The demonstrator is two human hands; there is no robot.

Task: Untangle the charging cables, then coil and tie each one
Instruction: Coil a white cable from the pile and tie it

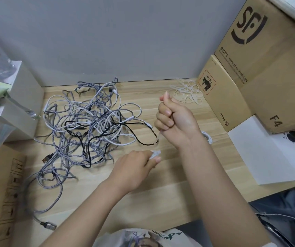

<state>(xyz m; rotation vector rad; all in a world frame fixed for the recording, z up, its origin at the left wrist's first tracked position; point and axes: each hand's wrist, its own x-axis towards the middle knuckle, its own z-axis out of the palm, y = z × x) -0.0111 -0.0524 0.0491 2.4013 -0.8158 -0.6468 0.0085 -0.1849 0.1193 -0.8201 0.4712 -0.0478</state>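
While the left hand (134,168) pinches a small white cable bundle (155,154) at its fingertips, the right hand (176,118) is raised in a closed fist; whether it grips anything, I cannot tell. Left of both sets of fingers lies a tangle of cables (89,125), grey, white and black. Beyond the right knuckles lie white ties (187,91). Right of them stand cardboard boxes: one (221,97) reads "PICO", a larger one (268,59) "SF" and "www.sf-express.com".
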